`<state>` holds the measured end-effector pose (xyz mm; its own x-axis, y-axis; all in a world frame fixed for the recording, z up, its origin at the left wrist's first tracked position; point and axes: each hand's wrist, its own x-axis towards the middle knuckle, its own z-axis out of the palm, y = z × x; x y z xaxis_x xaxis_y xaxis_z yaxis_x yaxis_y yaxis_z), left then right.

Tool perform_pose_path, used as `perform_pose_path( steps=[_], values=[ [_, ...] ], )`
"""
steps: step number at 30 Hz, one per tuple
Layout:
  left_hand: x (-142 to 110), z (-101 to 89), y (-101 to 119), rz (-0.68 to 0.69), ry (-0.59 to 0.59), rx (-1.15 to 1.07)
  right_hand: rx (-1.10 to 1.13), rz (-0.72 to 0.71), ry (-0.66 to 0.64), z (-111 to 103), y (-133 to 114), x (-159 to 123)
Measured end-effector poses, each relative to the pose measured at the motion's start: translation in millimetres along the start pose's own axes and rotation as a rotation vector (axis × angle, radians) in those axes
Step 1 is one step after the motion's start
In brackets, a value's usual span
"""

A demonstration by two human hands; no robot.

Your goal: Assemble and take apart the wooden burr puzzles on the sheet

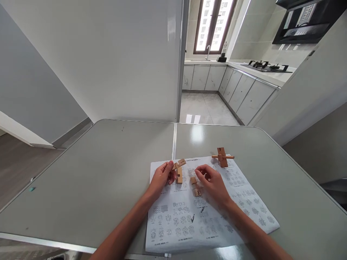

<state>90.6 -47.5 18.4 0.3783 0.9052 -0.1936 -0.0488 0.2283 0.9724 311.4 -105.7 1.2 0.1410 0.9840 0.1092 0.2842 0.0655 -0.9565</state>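
Note:
My left hand pinches a notched wooden puzzle piece with a dark mark on its end, holding it tilted above the paper sheet. Just below it is a second notched wooden block, close to my curled left fingers; whether they touch it I cannot tell. My right hand is closed loosely, fingers curled, and no piece shows at its fingertips. Beside it on the sheet is a notched wooden piece marked 3. Farther back, crossed wooden pieces with a thin rod through them rest at the sheet's edge.
The sheet of printed diagrams, with handwritten ticks, lies on a grey-green table with a seam down the middle. A small green bit is near the left edge. Beyond the table are a white partition and a kitchen counter.

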Motion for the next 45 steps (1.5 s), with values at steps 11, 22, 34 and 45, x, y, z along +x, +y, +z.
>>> perform_pose_path(
  steps=[11,22,34,45],
  values=[
    [-4.1,3.1,8.7,-0.015,-0.003,-0.004,-0.394,-0.15,-0.246,-0.4,0.5,-4.4],
    [-3.5,2.8,5.5,-0.004,-0.014,0.032,0.339,0.254,-0.231,-12.1,-3.0,3.5],
    [-4.9,3.3,-2.0,0.039,-0.153,0.168,0.628,0.263,-0.299,-6.6,1.4,1.8],
    [-11.6,5.3,8.0,0.018,-0.237,0.216,0.532,0.237,-0.401,-5.4,-6.4,-0.4]
  ],
)
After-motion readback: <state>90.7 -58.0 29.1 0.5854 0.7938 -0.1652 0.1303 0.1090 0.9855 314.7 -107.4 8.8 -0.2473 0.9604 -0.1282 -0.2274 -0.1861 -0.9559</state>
